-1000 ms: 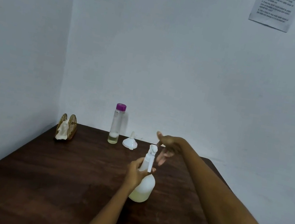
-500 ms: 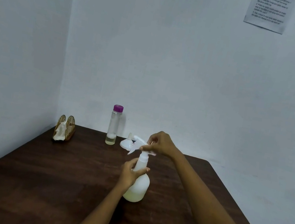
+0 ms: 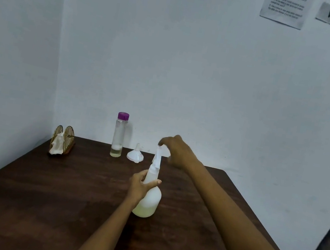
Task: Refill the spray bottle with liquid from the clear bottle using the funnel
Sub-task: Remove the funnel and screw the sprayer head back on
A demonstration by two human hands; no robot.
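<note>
My left hand (image 3: 140, 183) wrapped round the neck of the frosted, round-bellied spray bottle (image 3: 149, 199) on the dark wooden table (image 3: 36, 201), my right hand (image 3: 174, 149) pinching its white nozzle top, tall clear bottle (image 3: 119, 135) and white plastic funnel (image 3: 135, 155) standing near the wall.

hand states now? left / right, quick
Left hand: closed around the neck of the white translucent plastic spray bottle.
Right hand: fingertips pinching the bottle's white spray head; grip blurred.
</note>
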